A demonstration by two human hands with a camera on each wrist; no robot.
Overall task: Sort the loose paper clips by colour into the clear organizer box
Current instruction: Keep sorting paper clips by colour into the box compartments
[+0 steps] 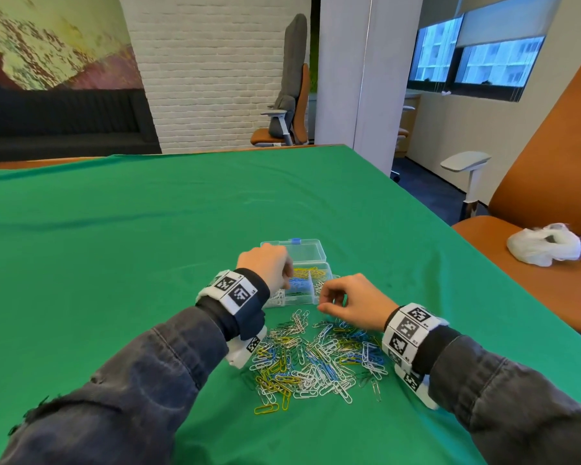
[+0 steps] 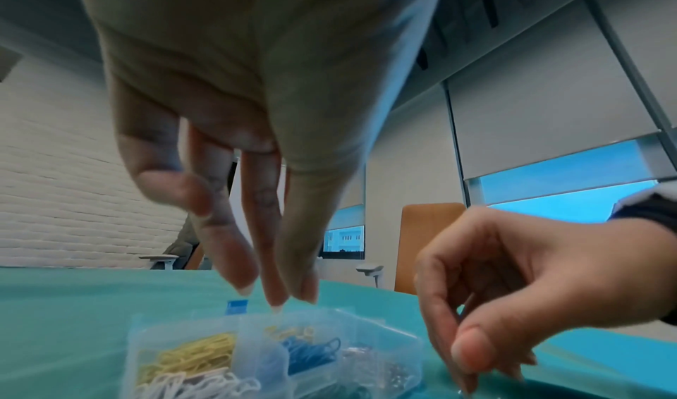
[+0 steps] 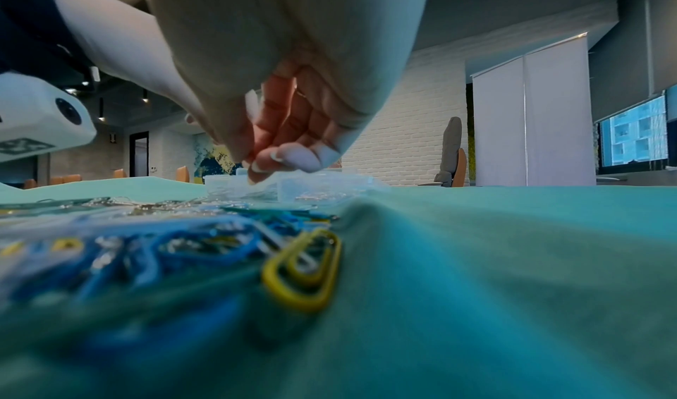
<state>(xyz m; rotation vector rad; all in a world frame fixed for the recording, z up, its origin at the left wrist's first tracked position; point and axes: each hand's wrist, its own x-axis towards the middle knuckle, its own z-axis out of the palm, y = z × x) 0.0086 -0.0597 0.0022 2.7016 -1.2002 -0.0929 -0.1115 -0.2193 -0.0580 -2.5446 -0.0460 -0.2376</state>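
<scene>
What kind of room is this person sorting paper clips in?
Probably an office or meeting room. Swivel office chairs stand by a white brick wall, roller blinds hang over the windows, and the table is draped in a green cloth.

The right hand point(image 3: 278, 92) fills the upper middle of the frame, its fingers point(image 3: 289, 156) curled down over the clear organizer box point(image 3: 293, 186), which sits low at mid-frame on the green cloth point(image 3: 494, 275). Whether the fingertips pinch a clip is hard to say from here. Across the lower left sprawls the blurred heap of paper clips point(image 3: 139, 249) (mostly blue, some silver), with one yellow clip point(image 3: 304, 272) at its right edge near the centre. At the left edge hangs a white wrist camera point(image 3: 40, 110). A grey chair point(image 3: 448, 156) stands at the right by the white brick wall point(image 3: 403, 144).
</scene>
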